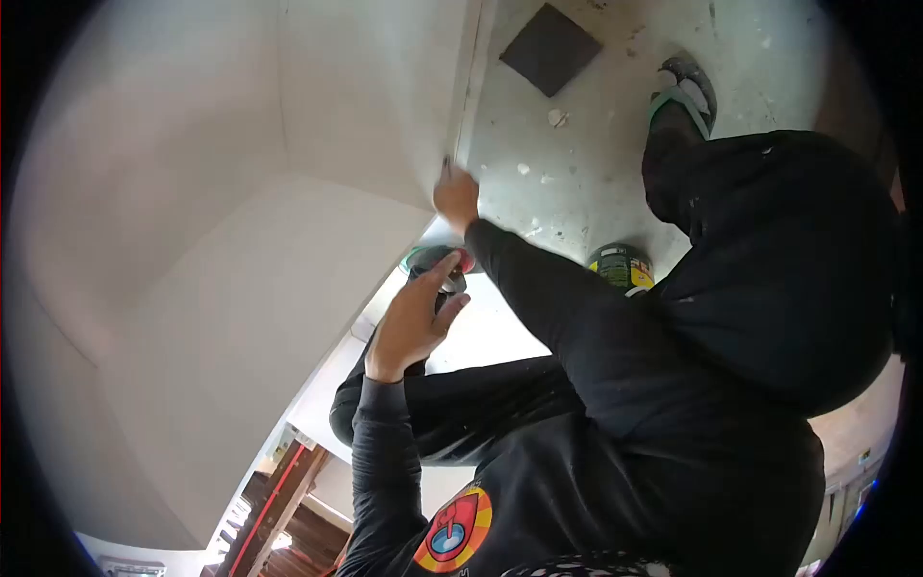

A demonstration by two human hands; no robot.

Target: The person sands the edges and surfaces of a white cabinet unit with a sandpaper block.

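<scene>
My right hand (457, 199) is closed and blurred by motion at the lower corner of a white panel (375, 125). A small dark tip shows above its fingers, but I cannot make out what it belongs to. Lower and to the left, my left hand (413, 322) is raised with thumb and fingers apart, and nothing shows in it. It is beside the edge of another pale panel (269, 288) and partly covers a dark shoe (454, 279) behind it.
A dark square piece (550, 50) lies on the stained floor (577, 163), among small white scraps. A black tub with yellow markings (620, 262) stands by my bent leg. My other foot (687, 93) is at the upper right. Wooden parts (279, 510) show at the lower left.
</scene>
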